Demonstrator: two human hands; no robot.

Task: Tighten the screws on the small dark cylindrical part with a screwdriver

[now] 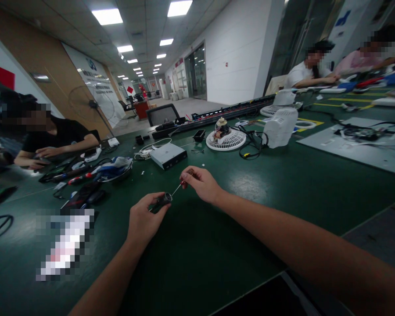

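Between the thumb and fingers of my left hand (147,217) is a small dark cylindrical part (165,199) with a shiny round end; its exact kind is unclear. My right hand (202,184) is closed around a screwdriver (177,190) with a reddish handle. The thin metal shaft slants down to the left, its tip at the rim of the cylinder's round end. Whether the tip touches the rim or sits inside it, I cannot tell. Both hands are above the green table (213,254).
Beyond my hands lie a silver disc drive (168,155), a small black tray (199,135), a white fan grille with a motor (226,139) and a white plastic housing (281,128). Cables and tools crowd the left side. People sit at the far left and far right.
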